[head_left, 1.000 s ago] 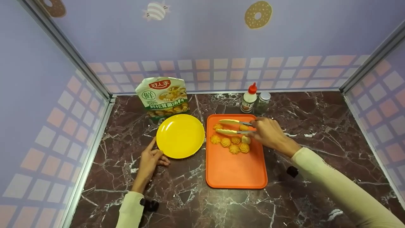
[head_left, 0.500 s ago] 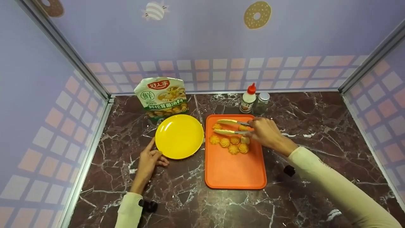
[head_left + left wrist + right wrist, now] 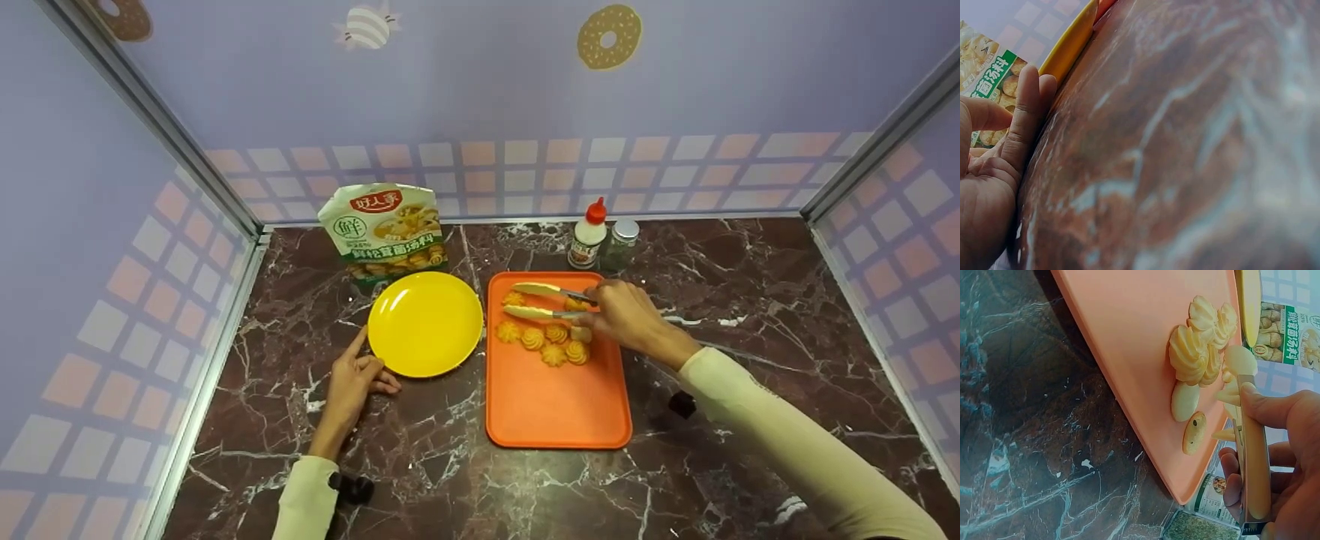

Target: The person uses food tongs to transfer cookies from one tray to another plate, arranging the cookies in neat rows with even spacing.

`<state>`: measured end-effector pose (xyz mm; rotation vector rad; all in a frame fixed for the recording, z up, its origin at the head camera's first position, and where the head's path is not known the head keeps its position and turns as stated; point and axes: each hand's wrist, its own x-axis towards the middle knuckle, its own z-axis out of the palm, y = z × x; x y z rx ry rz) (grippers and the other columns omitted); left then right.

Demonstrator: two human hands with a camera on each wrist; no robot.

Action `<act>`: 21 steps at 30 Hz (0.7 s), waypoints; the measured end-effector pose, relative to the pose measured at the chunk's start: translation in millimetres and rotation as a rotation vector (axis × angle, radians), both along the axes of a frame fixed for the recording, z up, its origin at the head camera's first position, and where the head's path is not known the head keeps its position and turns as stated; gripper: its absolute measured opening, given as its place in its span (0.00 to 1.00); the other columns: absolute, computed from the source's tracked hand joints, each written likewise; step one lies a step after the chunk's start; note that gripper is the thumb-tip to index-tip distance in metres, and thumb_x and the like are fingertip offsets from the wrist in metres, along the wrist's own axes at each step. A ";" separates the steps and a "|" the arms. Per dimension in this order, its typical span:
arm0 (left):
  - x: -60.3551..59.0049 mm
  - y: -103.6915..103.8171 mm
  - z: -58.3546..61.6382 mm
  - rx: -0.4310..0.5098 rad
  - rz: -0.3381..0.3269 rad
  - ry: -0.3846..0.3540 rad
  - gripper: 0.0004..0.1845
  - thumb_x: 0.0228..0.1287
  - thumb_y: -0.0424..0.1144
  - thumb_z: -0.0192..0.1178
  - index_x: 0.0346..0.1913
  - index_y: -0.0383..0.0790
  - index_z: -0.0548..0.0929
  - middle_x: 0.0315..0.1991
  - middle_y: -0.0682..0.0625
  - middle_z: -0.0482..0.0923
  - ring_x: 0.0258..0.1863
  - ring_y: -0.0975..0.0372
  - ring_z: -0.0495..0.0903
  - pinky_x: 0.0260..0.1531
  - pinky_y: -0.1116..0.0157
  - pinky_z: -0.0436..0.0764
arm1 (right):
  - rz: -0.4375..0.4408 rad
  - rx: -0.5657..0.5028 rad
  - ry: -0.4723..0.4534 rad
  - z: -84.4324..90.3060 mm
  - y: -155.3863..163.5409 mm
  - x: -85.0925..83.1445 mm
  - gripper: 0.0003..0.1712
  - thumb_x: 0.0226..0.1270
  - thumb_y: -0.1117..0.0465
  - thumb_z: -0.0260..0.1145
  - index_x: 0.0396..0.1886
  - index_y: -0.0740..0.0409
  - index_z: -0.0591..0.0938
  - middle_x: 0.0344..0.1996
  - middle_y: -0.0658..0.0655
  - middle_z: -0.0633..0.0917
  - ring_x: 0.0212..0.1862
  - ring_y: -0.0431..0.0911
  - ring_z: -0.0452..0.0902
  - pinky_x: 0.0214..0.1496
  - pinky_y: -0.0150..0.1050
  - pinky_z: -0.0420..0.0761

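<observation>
We see the orange tray (image 3: pixel 556 409) lying flat on the dark counter (image 3: pixel 420 480), with the cookies (image 3: pixel 555 355) gathered in its far half and its near half bare. Over that far half, our right hand (image 3: pixel 630 319) is clamped round the tongs (image 3: pixel 541 312), thumb on one side and fingers on the other, a grip that probably lets us squeeze the arms. Those arms stand apart, likely to leave room for a cookie; one shows between their tips from above, but we cannot tell whether metal touches it. Left of the tray, just beside it, sits the yellow plate (image 3: pixel 426 324), perhaps put close to keep any carry short. Our left hand (image 3: pixel 358 379) rests against the plate's outer rim, index finger straight and nothing gripped, presumably to steady it. Beyond the tray, the bag (image 3: pixel 386 225) stands to the left, and the bottle (image 3: pixel 588 244) and jar (image 3: pixel 622 246) stand behind its right end, seemingly kept out of our reach path.
</observation>
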<state>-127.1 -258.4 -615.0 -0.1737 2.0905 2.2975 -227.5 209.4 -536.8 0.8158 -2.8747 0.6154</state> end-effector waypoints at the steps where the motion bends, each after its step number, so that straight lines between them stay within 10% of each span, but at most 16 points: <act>1: -0.2 0.1 0.5 0.000 -0.001 -0.001 0.42 0.78 0.21 0.53 0.90 0.35 0.52 0.31 0.30 0.85 0.24 0.54 0.90 0.29 0.58 0.95 | 0.002 -0.003 0.001 0.1 -0.4 -0.3 0.17 0.65 0.56 0.83 0.26 0.57 0.83 0.24 0.55 0.80 0.23 0.50 0.72 0.23 0.52 0.76; 21: -0.2 0.6 1.6 -0.037 0.010 -0.003 0.42 0.79 0.21 0.53 0.90 0.34 0.51 0.31 0.29 0.85 0.24 0.54 0.90 0.29 0.60 0.95 | 0.027 0.003 0.109 -5.7 -0.9 7.9 0.20 0.63 0.56 0.85 0.25 0.58 0.81 0.24 0.54 0.79 0.22 0.49 0.73 0.20 0.51 0.78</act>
